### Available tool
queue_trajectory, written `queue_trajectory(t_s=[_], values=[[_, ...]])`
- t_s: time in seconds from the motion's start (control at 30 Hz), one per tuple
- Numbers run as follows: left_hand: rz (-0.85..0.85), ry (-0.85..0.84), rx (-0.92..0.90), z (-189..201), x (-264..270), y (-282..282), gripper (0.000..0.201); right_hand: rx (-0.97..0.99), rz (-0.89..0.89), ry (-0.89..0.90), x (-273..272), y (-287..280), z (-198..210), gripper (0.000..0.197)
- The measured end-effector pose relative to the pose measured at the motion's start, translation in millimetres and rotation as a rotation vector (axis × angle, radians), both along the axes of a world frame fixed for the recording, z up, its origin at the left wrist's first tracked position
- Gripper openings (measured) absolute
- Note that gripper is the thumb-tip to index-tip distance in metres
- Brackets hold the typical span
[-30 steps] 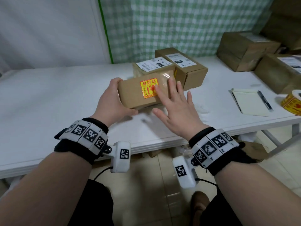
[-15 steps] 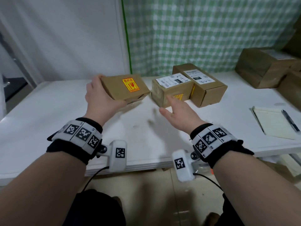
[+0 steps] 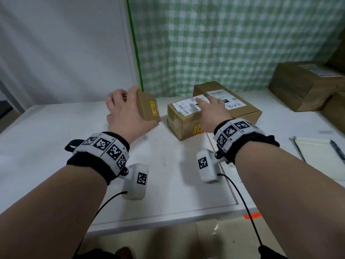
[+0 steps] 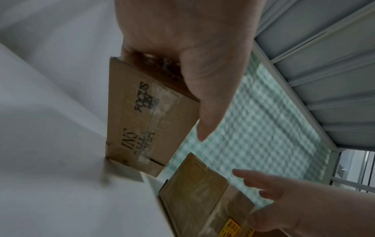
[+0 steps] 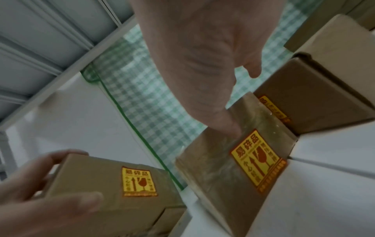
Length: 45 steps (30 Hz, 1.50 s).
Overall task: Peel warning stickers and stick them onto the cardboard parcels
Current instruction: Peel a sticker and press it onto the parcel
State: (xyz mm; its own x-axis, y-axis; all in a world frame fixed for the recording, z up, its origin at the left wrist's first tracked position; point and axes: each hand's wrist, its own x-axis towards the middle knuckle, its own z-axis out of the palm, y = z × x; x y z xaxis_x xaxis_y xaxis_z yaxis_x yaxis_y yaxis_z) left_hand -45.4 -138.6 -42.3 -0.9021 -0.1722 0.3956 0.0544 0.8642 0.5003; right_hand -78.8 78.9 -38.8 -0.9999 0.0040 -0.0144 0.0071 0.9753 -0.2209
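My left hand (image 3: 125, 109) grips a small cardboard parcel (image 3: 147, 107) by one end and holds it tilted on edge, its lower corner at the white table (image 3: 56, 146). A yellow-red warning sticker (image 3: 153, 109) is on its face, and that sticker (image 5: 139, 182) shows plainly in the right wrist view. My right hand (image 3: 211, 111) is over the middle parcel (image 3: 179, 124). Its fingers stretch across the white label and its thumb (image 5: 227, 123) touches the taped front above another sticker (image 5: 257, 158). A third parcel (image 3: 233, 101) stands just behind.
Larger brown boxes (image 3: 302, 83) stand at the back right. A notepad (image 3: 321, 157) and a pen (image 3: 337, 148) lie at the right edge. A green checked curtain (image 3: 233, 43) hangs behind the table. Bare white tabletop stretches to the left and front.
My left hand has carried the stickered parcel away to the left and turned it on edge. My right hand has left its sticker and reached forward onto the middle parcel.
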Motion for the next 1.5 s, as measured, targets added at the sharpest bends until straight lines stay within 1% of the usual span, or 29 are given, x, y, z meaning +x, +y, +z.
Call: queue_trajectory(t_s=[0.07,0.1,0.13,0.17,0.2,0.27,0.33,0.4,0.47,0.5,0.53,0.6,0.67,0.73,0.8,0.9,0.97,1.0,1.03,1.07,1.13,1.2,1.27,1.33,1.43,1.5], values=[[-0.014,0.001,0.024,1.0,-4.9,0.8,0.074,0.074,-0.01,-0.078,-15.3,-2.6,-4.4,0.075],[-0.015,0.003,0.039,1.1,-7.5,0.3,0.065,0.085,-0.011,-0.08,-19.6,-4.9,-6.7,0.068],[-0.005,0.002,0.051,0.8,-9.8,-0.8,0.058,0.085,-0.012,-0.058,-22.1,-7.6,-8.7,0.06],[0.016,-0.004,0.067,0.0,-11.7,-2.4,0.054,0.076,-0.014,-0.023,-24.2,-10.1,-10.6,0.057],[0.046,-0.011,0.091,-1.5,-13.2,-4.4,0.054,0.065,-0.016,0.01,-25.3,-12.6,-11.9,0.059],[0.112,-0.018,0.147,-4.3,-14.9,-8.4,0.058,0.052,-0.042,0.058,-26.2,-18.0,-14.2,0.067],[0.163,-0.039,0.185,-6.2,-14.5,-10.6,0.067,-0.025,-0.063,0.089,-26.1,-24.6,-16.8,0.066],[0.174,-0.078,0.22,-10.4,-16.1,-12.9,0.076,-0.06,-0.047,0.129,-25.0,-29.4,-18.7,0.069],[0.149,-0.133,0.297,-14.4,-20.1,-15.2,0.081,-0.015,-0.02,0.172,-26.0,-31.4,-16.0,0.079],[0.139,-0.168,0.34,-16.0,-22.1,-15.5,0.082,0.029,-0.007,0.167,-27.1,-31.4,-12.7,0.084],[0.134,-0.203,0.365,-17.4,-23.6,-14.9,0.082,0.059,0.0,0.12,-28.4,-30.3,-8.7,0.087],[0.14,-0.261,0.363,-20.8,-25.7,-12.3,0.083,0.043,0.003,-0.028,-33.2,-27.0,-3.4,0.09],[0.145,-0.303,0.34,-23.9,-26.8,-8.0,0.085,0.006,-0.017,-0.111,-36.9,-24.2,-3.2,0.092],[0.124,-0.353,0.333,-25.2,-28.5,-1.8,0.091,0.014,-0.089,-0.088,-34.1,-23.3,-4.4,0.097],[0.096,-0.41,0.3,-24.2,-32.4,6.8,0.098,0.002,-0.168,-0.052,-29.2,-22.6,-4.9,0.098],[0.057,-0.464,0.197,-20.3,-39.9,24.3,0.099,-0.056,-0.175,0.022,-24.5,-15.4,-2.5,0.09],[0.039,-0.483,0.175,-17.9,-44.4,35.8,0.098,-0.055,-0.161,0.152,-23.2,-3.5,0.9,0.077],[0.034,-0.49,0.166,-17.3,-46.2,40.9,0.098,-0.035,-0.18,0.222,-22.4,4.5,2.8,0.068],[0.033,-0.495,0.155,-17.1,-47.7,45.6,0.097,-0.008,-0.217,0.255,-22.5,13.6,3.6,0.06],[0.033,-0.499,0.141,-17.3,-48.7,50.0,0.097,0.013,-0.27,0.241,-21.9,23.2,3.6,0.056],[0.039,-0.505,0.118,-17.3,-50.2,58.4,0.095,-0.039,-0.4,0.105,-20.8,40.3,3.7,0.053],[0.046,-0.508,0.112,-17.3,-50.9,66.3,0.093,-0.104,-0.467,-0.025,-19.8,51.6,0.8,0.054],[0.056,-0.498,0.108,-16.9,-51.9,73.4,0.091,-0.069,-0.413,-0.069,-18.8,55.6,-2.0,0.054],[0.064,-0.493,0.107,-16.5,-52.7,79.2,0.09,-0.037,-0.342,-0.049,-14.2,54.7,-1.1,0.052],[0.073,-0.49,0.135,-17.6,-54.6,83.5,0.085,-0.1,-0.229,-0.02,-8.4,43.9,4.5,0.038],[0.07,-0.502,0.148,-18.8,-54.9,83.2,0.083,-0.193,-0.164,-0.012,-7.6,35.2,5.6,0.031]])
